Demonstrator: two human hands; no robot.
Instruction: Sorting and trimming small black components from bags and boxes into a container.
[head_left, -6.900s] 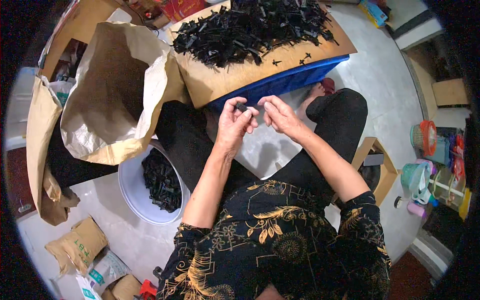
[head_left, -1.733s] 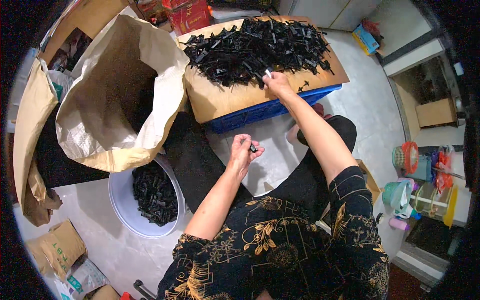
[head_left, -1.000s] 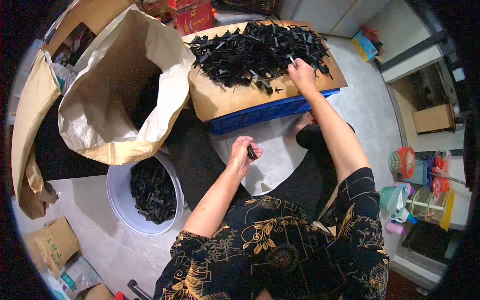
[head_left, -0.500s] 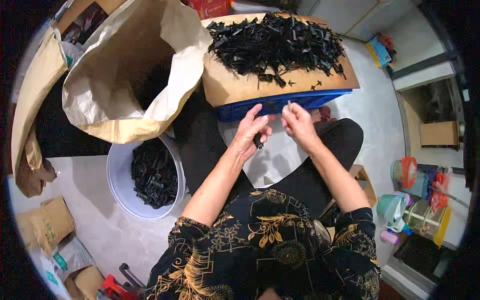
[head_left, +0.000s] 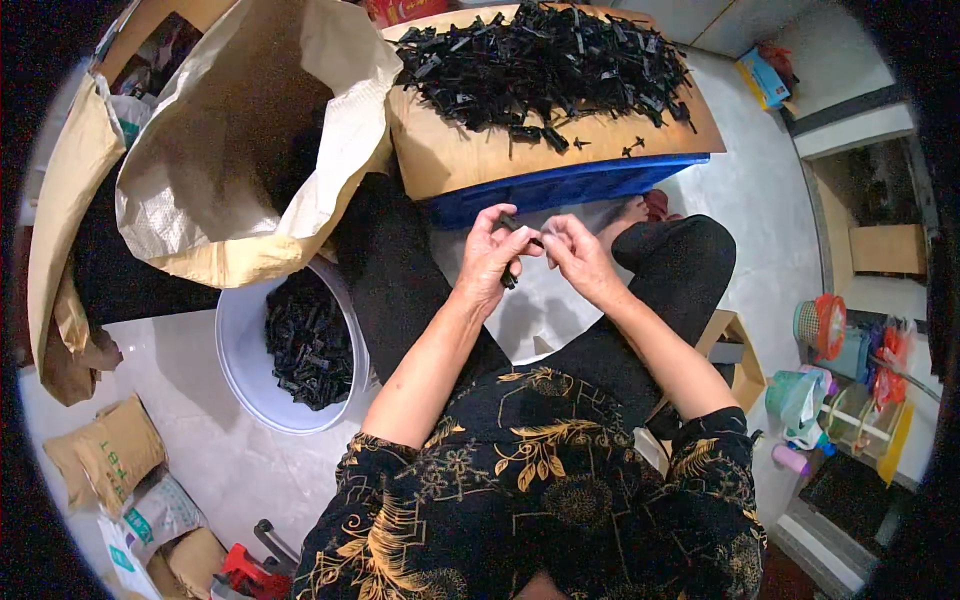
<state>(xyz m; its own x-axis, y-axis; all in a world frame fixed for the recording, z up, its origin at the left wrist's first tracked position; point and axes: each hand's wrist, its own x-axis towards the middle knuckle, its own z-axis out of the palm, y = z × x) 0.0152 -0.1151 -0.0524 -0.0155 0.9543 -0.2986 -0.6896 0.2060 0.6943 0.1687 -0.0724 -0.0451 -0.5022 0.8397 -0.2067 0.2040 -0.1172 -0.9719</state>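
My left hand is closed around small black plastic pieces. One black plastic piece sits between its thumb and forefinger, and the end of another pokes out below the curled fingers. Close on the right, my right hand pinches at the near end of the upper piece. Whatever lies within that pinch is too small and blurred to name. Beyond both hands, a heap of black plastic pieces covers much of a brown board on a blue crate.
A white bucket with black pieces in it stands left of my legs. Behind it gapes a large woven sack. Brown packages lie at the lower left; baskets and bags line the right wall.
My right hand has come down and left to meet the left hand. The left hand has brought a black piece up between thumb and forefinger. The whole view has shifted slightly.
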